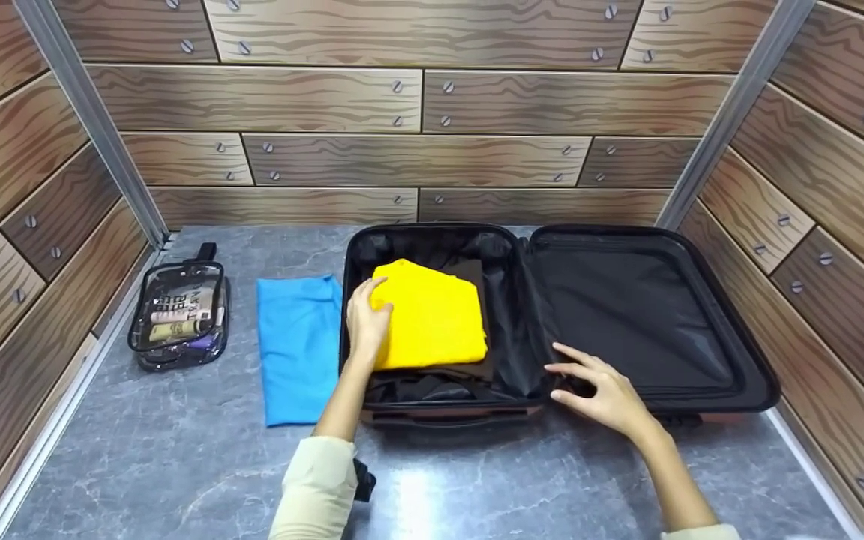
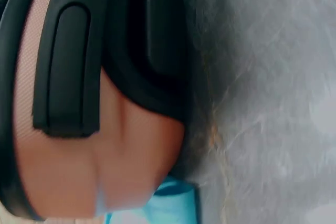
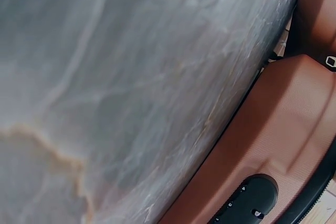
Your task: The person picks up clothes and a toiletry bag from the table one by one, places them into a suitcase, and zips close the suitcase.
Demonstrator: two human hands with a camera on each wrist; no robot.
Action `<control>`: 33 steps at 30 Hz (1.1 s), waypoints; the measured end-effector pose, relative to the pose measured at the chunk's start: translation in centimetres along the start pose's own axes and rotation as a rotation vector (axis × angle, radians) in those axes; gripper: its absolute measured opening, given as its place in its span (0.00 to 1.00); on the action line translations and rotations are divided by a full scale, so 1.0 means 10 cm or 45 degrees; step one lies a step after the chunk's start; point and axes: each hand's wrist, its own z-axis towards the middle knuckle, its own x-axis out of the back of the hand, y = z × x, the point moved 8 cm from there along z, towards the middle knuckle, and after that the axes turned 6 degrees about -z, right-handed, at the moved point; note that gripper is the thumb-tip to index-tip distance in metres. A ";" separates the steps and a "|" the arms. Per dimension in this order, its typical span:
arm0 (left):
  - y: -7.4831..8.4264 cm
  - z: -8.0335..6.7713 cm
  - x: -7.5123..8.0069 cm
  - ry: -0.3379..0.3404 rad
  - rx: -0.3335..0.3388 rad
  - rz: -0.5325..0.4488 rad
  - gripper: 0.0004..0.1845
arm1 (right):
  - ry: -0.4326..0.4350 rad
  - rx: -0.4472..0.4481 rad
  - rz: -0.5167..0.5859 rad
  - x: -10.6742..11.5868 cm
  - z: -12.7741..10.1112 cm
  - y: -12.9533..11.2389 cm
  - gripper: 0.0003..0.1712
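An opened suitcase (image 1: pixel 443 405) lies on the grey marbled surface, with a black lining and a brown-orange shell (image 3: pixel 283 114). In its left half, a folded yellow garment (image 1: pixel 432 319) lies on a dark brown folded cloth (image 1: pixel 469 270). My left hand (image 1: pixel 368 322) is at the yellow garment's left edge, thumb and fingers spread apart over it. Above the front edge of the suitcase, near the hinge, my right hand (image 1: pixel 604 394) holds nothing, its fingers spread and slightly bent. Neither wrist view shows the hands.
Left of the suitcase lies a folded blue cloth (image 1: pixel 297 352), partly against its side. Farther left stands a clear toiletry bag (image 1: pixel 181 315) with black trim and small tubes inside. The suitcase's right half (image 1: pixel 627 315) lies flat with its black lining up. Wood-patterned walls (image 1: pixel 424 105) enclose the surface.
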 end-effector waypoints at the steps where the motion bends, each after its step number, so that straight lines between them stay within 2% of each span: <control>1: 0.03 0.00 0.04 0.009 -0.032 -0.017 0.20 | 0.001 0.002 0.000 0.00 0.00 0.00 0.23; 4: 0.09 0.01 0.19 0.044 -0.082 -0.140 0.18 | 0.008 0.011 -0.002 -0.01 0.00 -0.01 0.23; 9: 0.13 0.03 0.54 0.135 -0.089 -0.349 0.15 | 0.018 0.018 0.003 -0.02 0.00 -0.02 0.23; 11: 0.16 0.01 0.71 0.162 -0.066 -0.403 0.15 | 0.019 0.007 0.008 -0.02 0.00 -0.01 0.23; 13: 0.09 0.01 0.87 0.183 -0.025 -0.435 0.14 | 0.019 0.000 0.012 -0.01 0.00 -0.01 0.23; 17: -0.16 -0.02 1.17 0.249 0.100 -0.469 0.15 | 0.004 -0.021 0.015 0.00 0.00 -0.01 0.23; 18: -0.29 -0.02 1.22 0.274 0.122 -0.474 0.16 | 0.005 -0.023 0.013 0.00 0.00 -0.01 0.23; 21: -0.52 -0.08 1.37 0.338 0.189 -0.483 0.17 | 0.006 -0.023 0.000 0.01 0.00 0.00 0.23; 27: -0.97 -0.22 1.55 0.360 0.339 -0.372 0.18 | 0.009 -0.002 -0.006 0.01 0.01 -0.01 0.23; 33: -1.28 -0.33 1.64 0.366 0.447 -0.287 0.19 | 0.007 0.011 0.001 0.00 0.01 -0.02 0.23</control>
